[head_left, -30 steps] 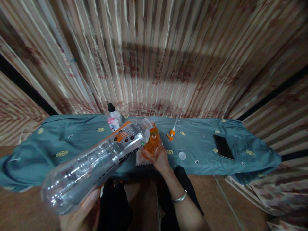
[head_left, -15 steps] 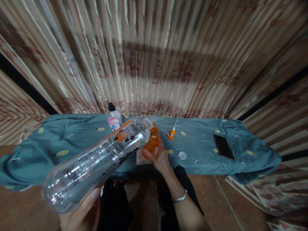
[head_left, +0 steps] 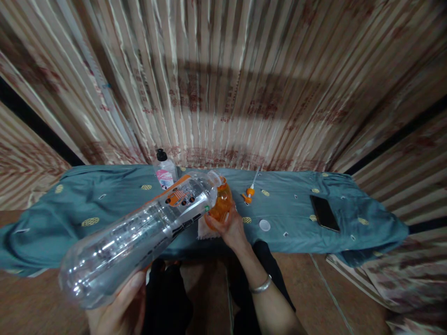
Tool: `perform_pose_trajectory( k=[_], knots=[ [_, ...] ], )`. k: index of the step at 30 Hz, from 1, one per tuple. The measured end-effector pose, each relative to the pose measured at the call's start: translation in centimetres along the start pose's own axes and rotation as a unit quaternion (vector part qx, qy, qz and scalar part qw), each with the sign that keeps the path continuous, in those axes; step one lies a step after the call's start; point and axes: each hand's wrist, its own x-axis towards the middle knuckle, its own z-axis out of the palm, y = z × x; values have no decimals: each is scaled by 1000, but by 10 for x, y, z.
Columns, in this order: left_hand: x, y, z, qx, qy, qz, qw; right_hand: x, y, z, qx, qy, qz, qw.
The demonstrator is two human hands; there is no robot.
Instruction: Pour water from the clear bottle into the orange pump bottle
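Observation:
A large clear plastic bottle [head_left: 139, 237] with an orange and black label lies tilted across the view, its neck up at the right. My left hand [head_left: 120, 302] is closed around its underside near the base. The bottle's mouth meets the top of an orange bottle [head_left: 222, 202]; whether liquid passes between them I cannot tell. My right hand [head_left: 228, 228] wraps the orange bottle's lower right side and holds it over a pale cloth [head_left: 207, 231]. An orange pump top [head_left: 249, 193] with a clear tube lies to the right.
A clear bottle with a black cap and pink label [head_left: 165, 172] stands at the back left. On the teal cloth-covered table [head_left: 118, 204] lie a white round cap [head_left: 264, 225] and a black phone [head_left: 324, 212]. A striped curtain [head_left: 216, 83] hangs right behind.
Almost nothing differs. The large clear bottle's base has shifted very slightly left, with both hands holding as before.

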Motion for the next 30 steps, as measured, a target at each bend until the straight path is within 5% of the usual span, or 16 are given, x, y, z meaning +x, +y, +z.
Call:
perform_pose_trajectory(
  k=[30],
  knots=[
    [1, -2, -3, 2, -5, 12, 1000, 0, 0, -1, 7, -4, -5, 1000]
  ],
)
